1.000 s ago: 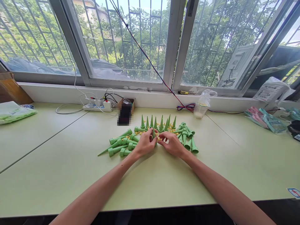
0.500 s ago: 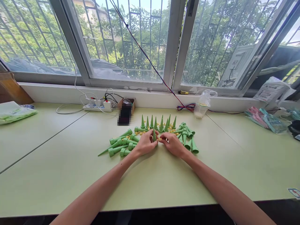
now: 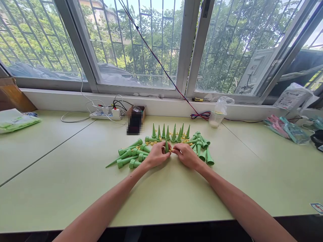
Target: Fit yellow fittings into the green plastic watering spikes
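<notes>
My left hand (image 3: 157, 154) is closed around a green plastic watering spike (image 3: 166, 146), which stands with its pointed tip up. My right hand (image 3: 185, 154) pinches a small yellow valve piece (image 3: 171, 150) against the right side of that spike, near its base. How far the valve sits in the spike is too small to tell. Behind my hands, several green spikes (image 3: 173, 135) stand upright in a cluster, with small yellow pieces (image 3: 152, 143) scattered around them. More capped green spikes (image 3: 123, 162) lie left of my left hand, and green cones (image 3: 202, 151) lie in a pile on the right.
Along the back of the pale green table (image 3: 176, 198) are a power strip (image 3: 106, 114), a small box with a blurred front (image 3: 135, 121) and a clear cup with a plastic bag (image 3: 215, 114). Pink and teal packets (image 3: 287, 129) lie at the right. A green-white package (image 3: 16, 121) lies far left.
My right hand has shifted slightly left, bringing the yellow valve piece up against the spike. My left hand keeps its hold on the spike, nearly still.
</notes>
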